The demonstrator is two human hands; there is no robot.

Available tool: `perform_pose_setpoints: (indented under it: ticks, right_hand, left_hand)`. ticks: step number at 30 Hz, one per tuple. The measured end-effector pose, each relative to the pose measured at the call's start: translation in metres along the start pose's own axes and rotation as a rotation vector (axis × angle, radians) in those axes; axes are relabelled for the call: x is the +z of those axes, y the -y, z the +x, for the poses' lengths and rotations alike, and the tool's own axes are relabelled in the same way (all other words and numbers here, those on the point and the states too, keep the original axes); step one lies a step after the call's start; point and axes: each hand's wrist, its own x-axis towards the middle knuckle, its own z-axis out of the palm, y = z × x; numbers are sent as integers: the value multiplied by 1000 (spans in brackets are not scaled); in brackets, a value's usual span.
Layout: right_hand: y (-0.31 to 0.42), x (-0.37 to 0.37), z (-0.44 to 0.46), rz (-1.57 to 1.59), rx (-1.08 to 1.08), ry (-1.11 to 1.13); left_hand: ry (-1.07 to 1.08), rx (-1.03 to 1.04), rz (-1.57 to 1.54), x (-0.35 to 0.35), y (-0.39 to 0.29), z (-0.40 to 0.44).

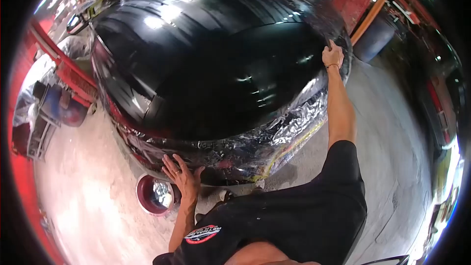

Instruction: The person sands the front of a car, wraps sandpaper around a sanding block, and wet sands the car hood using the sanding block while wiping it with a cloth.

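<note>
A glossy black car hood (206,64) fills the middle of the view, with bright light reflections on it. Clear plastic film (299,118) wraps the front and sides of the car below the hood. At the hood's right edge, my right hand (333,56) is closed, arm stretched out; anything inside its fingers is hidden. My left hand (184,176) has its fingers spread beside the film-covered front end, with nothing in it. I cannot tell whether it touches the film. Just left of that hand, a dark red bucket (142,200) with shiny liquid stands on the floor.
Pale concrete floor (93,167) surrounds the car. On the left are a red post (73,76) and a blue drum (59,105). Another blue drum (375,39) stands at upper right beside a wooden post (378,7). A dark car (441,88) is along the right edge.
</note>
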Motion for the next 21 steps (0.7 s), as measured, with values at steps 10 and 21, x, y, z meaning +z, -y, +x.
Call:
perform_pose_setpoints:
  ticks: [10,21]
  right_hand:
    - [230,-53,-313,288,-844,-14]
    - [182,-101,-329,421,-820,249]
  left_hand:
    - [-18,41,-51,5,-3,-1]
    - [-7,11,17,0,-8,-3]
